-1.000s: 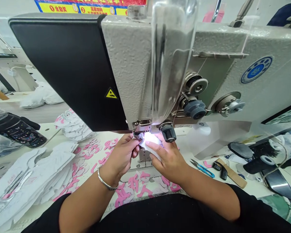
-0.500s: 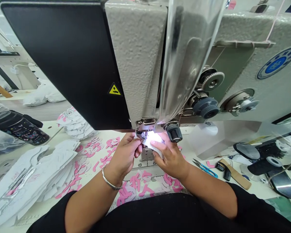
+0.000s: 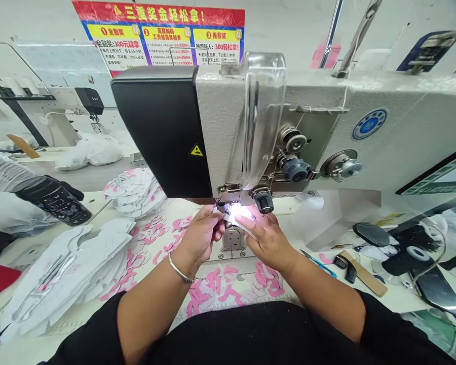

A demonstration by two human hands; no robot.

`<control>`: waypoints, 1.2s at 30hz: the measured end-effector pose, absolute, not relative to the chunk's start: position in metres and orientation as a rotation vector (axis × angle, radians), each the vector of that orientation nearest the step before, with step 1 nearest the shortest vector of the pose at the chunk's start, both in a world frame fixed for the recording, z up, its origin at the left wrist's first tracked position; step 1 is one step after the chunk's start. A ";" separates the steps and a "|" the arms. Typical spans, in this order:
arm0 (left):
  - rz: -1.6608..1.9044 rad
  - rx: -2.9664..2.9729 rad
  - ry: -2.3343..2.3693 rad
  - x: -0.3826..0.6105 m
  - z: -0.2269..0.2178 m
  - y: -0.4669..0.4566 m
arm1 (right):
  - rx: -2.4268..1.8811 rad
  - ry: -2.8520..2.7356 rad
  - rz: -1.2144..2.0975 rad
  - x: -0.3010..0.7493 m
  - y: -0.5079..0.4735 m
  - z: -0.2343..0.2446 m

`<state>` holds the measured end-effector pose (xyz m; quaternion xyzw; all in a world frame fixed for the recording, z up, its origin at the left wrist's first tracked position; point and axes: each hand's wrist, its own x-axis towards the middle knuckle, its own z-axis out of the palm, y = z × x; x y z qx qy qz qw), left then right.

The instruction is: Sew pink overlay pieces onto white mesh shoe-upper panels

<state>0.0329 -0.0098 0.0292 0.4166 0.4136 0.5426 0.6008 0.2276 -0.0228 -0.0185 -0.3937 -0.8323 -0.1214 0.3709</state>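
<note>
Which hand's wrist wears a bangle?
The left hand: a silver bangle circles its wrist, while the right hand, nearer the blue snips, has a bare wrist.

Under the sewing machine [image 3: 220,126], apparently fabric [image 3: 242,212]; snips [image 3: 326,267] right.

A small white piece [image 3: 248,229] with a faintly textured edge lies below the head of the sewing machine [image 3: 220,126], at the needle area. Glare bleaches most of its surface; the near edge shows toward the machine's front. Its full outline is hidden.
</note>
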 end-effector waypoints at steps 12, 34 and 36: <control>0.895 0.996 0.824 -0.011 -0.006 -0.068 | -1.133 -2.278 -0.212 0.246 -0.028 0.017; 1.180 0.792 0.845 0.019 0.024 0.004 | -1.166 -2.442 -0.445 0.256 -0.068 0.026; 1.203 0.768 0.830 0.016 0.024 -0.001 | -1.166 -2.443 -0.397 0.254 -0.065 0.024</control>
